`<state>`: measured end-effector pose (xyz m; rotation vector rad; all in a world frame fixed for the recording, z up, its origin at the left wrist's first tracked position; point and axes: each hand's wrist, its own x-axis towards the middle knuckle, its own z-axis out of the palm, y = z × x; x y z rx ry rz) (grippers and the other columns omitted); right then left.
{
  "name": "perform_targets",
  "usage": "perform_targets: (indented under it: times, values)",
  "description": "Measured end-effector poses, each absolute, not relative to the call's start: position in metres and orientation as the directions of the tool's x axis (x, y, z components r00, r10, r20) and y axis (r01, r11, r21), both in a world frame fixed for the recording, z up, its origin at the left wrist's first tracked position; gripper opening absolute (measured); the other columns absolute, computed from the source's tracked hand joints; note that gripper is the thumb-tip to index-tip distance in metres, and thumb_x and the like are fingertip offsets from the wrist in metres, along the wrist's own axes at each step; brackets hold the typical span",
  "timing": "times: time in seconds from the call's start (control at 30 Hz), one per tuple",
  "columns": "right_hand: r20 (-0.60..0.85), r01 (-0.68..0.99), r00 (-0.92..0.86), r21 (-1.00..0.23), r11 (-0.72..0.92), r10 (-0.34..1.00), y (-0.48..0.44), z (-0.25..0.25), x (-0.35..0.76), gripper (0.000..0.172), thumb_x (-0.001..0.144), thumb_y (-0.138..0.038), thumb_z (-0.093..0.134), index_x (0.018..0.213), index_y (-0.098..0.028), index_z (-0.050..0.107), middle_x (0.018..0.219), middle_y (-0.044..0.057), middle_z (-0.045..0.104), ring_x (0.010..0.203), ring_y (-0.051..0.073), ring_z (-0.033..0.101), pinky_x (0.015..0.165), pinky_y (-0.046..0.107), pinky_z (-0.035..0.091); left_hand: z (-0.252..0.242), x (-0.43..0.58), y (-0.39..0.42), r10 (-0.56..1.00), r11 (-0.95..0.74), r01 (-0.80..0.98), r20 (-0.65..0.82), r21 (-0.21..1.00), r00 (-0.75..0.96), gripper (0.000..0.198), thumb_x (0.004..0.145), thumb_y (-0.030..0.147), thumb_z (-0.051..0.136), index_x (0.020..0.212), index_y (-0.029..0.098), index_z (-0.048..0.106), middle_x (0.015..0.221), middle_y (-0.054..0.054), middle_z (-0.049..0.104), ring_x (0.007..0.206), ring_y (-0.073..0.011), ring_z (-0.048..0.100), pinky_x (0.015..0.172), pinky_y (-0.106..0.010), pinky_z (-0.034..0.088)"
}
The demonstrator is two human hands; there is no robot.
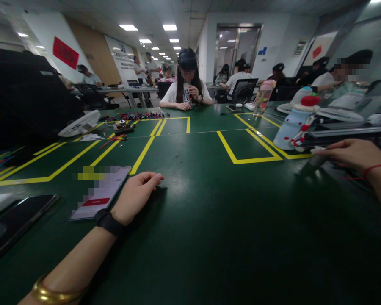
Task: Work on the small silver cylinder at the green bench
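Observation:
My left hand (pixel 135 195), with a black band at the wrist, rests over the table beside a phone (pixel 98 195) with a lit screen. Its fingers are curled in and the thumb lies along them; I see nothing held. At the right, my right hand (pixel 352 153), with a red string at the wrist, is closed at the fingertips around a small whitish-grey thing (pixel 319 156) that is too blurred to name. Just beyond those fingers stands a light-blue bottle (pixel 290 127) with a red top.
Yellow tape (pixel 257 161) marks the green table (pixel 209 237). A dark phone (pixel 22 220) lies at left. Further back are a white fan (pixel 79 123), a pile of wires (pixel 136 115) and a clear pink-lidded bottle (pixel 263 99). Another person (pixel 186 84) sits opposite.

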<state>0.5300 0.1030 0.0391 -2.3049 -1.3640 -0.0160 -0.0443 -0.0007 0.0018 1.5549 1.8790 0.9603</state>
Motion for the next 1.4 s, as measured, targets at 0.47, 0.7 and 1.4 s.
perform_targets:
  times: [0.47, 0.7, 1.4]
  values:
    - [0.416, 0.730, -0.234, -0.521, 0.441, 0.879, 0.025, 0.035, 0.315, 0.046, 0.077, -0.045, 0.069, 0.112, -0.017, 0.058, 0.108, 0.007, 0.062, 0.091, 0.013, 0.060, 0.083, 0.026, 0.050, 0.003, -0.043, -0.001, 0.980, 0.091, 0.638, 0.045, 0.765, -0.193, 0.043, 0.082, 0.058, 0.056, 0.092, 0.020, 0.073, 0.078, -0.002, 0.068, 0.071, -0.0192, 0.059, 0.060, -0.027, 0.041]
    - [0.443, 0.412, -0.545, -0.598, 0.688, 0.712, -0.026, -0.002, 0.250, 0.031, 0.083, -0.028, 0.064, 0.112, -0.022, 0.054, 0.116, 0.002, 0.060, 0.106, 0.012, 0.057, 0.095, 0.030, 0.049, 0.003, -0.044, 0.000, 0.982, 0.068, 0.655, 0.068, 0.753, -0.179, 0.043, 0.084, 0.056, 0.054, 0.092, 0.019, 0.073, 0.074, -0.002, 0.067, 0.068, -0.0193, 0.059, 0.058, -0.028, 0.041]
    - [0.326, 0.365, -0.380, -0.807, 0.464, 0.866, -0.022, -0.010, 0.244, 0.039, 0.074, -0.021, 0.067, 0.109, -0.019, 0.048, 0.099, 0.001, 0.059, 0.086, 0.008, 0.059, 0.076, 0.023, 0.052, 0.018, 0.031, -0.033, 0.950, -0.311, 0.533, 0.245, 0.787, 0.192, 0.007, 0.082, 0.032, 0.072, 0.086, 0.029, 0.077, 0.093, 0.000, 0.062, 0.088, -0.0181, 0.061, 0.079, -0.033, 0.046]
